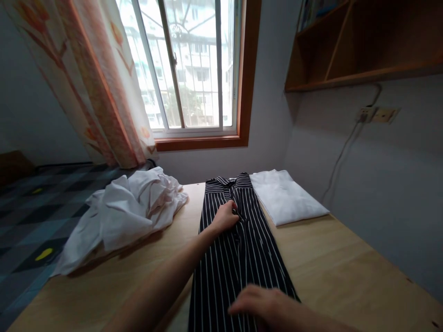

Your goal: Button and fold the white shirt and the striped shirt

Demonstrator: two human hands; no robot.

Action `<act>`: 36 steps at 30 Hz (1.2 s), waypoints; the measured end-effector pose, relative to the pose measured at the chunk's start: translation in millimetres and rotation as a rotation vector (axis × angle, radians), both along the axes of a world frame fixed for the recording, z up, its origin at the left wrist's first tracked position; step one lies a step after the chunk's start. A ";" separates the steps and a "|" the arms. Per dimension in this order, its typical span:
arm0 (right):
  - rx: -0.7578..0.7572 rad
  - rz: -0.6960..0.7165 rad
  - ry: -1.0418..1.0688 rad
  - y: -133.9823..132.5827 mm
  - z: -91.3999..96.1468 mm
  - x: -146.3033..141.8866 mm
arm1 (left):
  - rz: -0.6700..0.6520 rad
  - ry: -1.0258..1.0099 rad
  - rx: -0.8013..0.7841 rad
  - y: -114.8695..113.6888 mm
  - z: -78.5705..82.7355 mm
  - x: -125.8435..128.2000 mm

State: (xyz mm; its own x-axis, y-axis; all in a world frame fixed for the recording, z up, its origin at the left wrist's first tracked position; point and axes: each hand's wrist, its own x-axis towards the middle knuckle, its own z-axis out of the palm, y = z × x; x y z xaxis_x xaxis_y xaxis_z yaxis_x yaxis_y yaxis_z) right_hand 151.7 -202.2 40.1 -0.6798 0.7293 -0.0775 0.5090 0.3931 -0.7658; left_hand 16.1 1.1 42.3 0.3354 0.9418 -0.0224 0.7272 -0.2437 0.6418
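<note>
A black shirt with white stripes [238, 249] lies lengthwise down the middle of the wooden table [346, 267], collar toward the window. My left hand [225, 216] reaches out to its upper part with fingers curled, pinching the fabric near the front placket. My right hand [263, 305] rests on the shirt's near end, fingers stretched out flat and slightly blurred.
A crumpled heap of white garments [128, 212] lies on the table's left side. A neatly folded white garment [287, 196] sits at the far right, beside the striped shirt. A window with a flowered curtain [100, 83] is behind, a wooden shelf [363, 46] on the right wall.
</note>
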 end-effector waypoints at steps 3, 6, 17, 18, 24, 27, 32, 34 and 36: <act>0.168 -0.327 0.080 63.0 32.6 20.3 | -0.084 0.006 -0.055 4.8 1.7 -2.2; 0.366 -0.578 0.095 146.2 35.4 41.5 | -0.155 0.043 -0.048 24.6 5.2 -5.9; 0.858 -0.245 -0.540 292.8 -11.0 28.3 | -0.030 0.459 0.622 148.1 -12.0 -1.8; 0.868 -0.241 -0.555 296.3 -12.4 24.9 | -0.038 0.457 0.636 155.9 -14.4 2.2; 0.843 -0.615 -0.324 298.9 -22.8 26.2 | -0.150 0.493 0.729 188.0 -24.2 26.9; 0.846 -0.753 -0.114 291.1 -30.2 33.4 | -0.273 0.491 0.794 195.4 -24.6 37.5; 0.805 -0.803 0.174 285.2 -39.5 43.9 | -0.167 0.306 0.653 204.2 -20.7 57.7; 0.784 -0.825 0.237 292.6 -39.5 47.8 | 0.029 0.154 0.473 209.8 -18.9 64.4; 0.734 -0.887 0.208 306.5 -37.7 51.6 | 0.165 0.037 0.303 216.6 -17.5 67.7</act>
State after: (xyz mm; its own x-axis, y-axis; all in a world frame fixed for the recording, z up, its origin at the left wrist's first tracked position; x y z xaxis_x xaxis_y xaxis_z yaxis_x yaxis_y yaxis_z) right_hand 203.3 104.3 2.4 0.1397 0.7780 0.6125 0.7190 0.3456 -0.6030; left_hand 83.8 217.7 24.8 0.1825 0.9490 0.2569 0.7938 -0.2964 0.5310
